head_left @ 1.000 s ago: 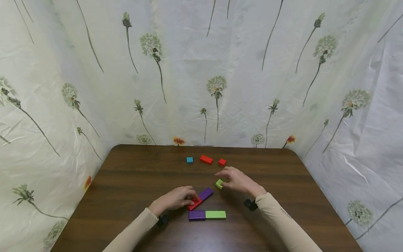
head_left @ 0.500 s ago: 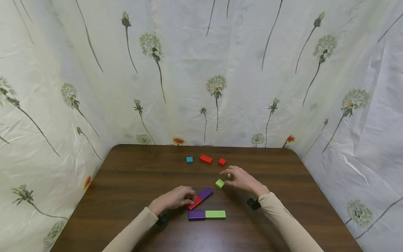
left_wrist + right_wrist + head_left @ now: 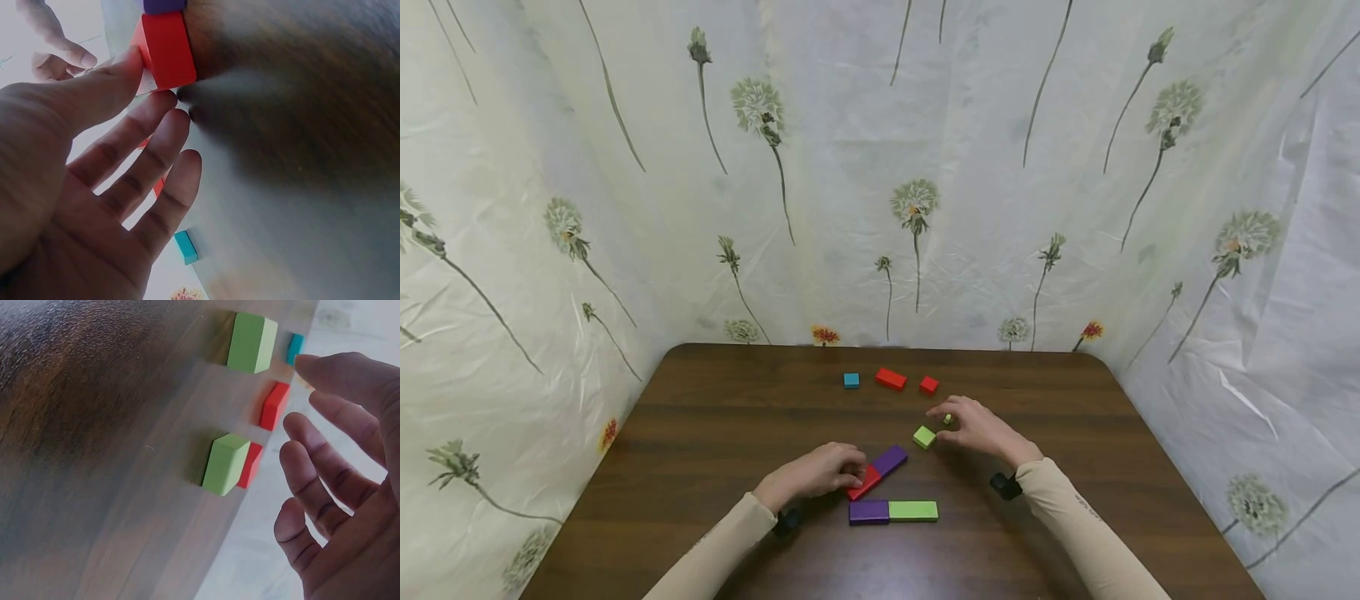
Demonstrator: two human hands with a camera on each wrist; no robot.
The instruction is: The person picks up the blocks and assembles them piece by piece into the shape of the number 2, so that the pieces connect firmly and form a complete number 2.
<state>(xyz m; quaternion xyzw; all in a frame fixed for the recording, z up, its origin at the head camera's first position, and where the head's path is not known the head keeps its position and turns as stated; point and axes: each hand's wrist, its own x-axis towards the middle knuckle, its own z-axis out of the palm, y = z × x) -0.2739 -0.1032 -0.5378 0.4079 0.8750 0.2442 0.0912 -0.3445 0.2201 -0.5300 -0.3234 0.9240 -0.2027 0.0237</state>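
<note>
My left hand [image 3: 814,477] rests at the near end of a red block [image 3: 865,482]. In the left wrist view its thumb lies along the red block [image 3: 169,53], with the loosely extended fingers [image 3: 164,134] just below the block's end. A purple block [image 3: 890,461] meets the far end of the red one, forming a slanting row. My right hand [image 3: 983,429] hovers by two small green blocks, one [image 3: 924,437] left of the thumb and another [image 3: 948,419] partly hidden behind the fingers. The right wrist view shows both green blocks [image 3: 252,342] apart from the spread, empty fingers.
Nearer on the wooden table [image 3: 737,400] lie a dark purple block [image 3: 868,512] and a long green block [image 3: 913,512], end to end. Along the back sit a blue block [image 3: 852,381], a red block [image 3: 891,379] and a small red block [image 3: 929,386]. A flowered curtain [image 3: 835,208] surrounds the table.
My right hand has drawn back to the right from the nearer green block, and a second green block now shows by its fingers. My left fingers have slid back slightly, uncovering more red.
</note>
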